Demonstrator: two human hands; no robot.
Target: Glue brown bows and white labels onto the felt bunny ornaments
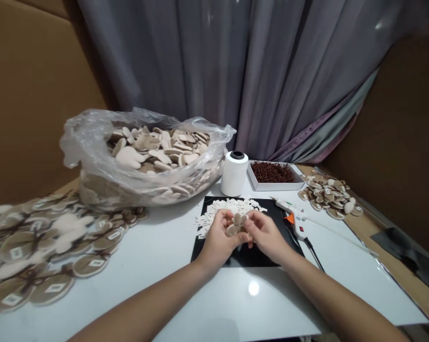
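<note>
A small beige padded fabric cutout (238, 221) with rounded lobes is held up between my two hands. My left hand (218, 240) pinches its left side, the thumb low and the fingers behind it. On the other side my right hand (266, 233) grips the cutout's right edge between thumb and fingers. Beneath both hands lies a black mat (243, 260). Many small white printed tags (214, 209) are heaped on the mat just beyond my fingers. To the right of my right hand rests a white glue gun (297, 222) with an orange trigger.
At the left stands a plastic bag (146, 190) full of similar cutouts, with tagged pieces (89, 264) spread before it. A white thread cone (234, 174) and a box of dark brown bows (274, 173) stand behind the mat. Another pile of tagged pieces (330, 195) lies right.
</note>
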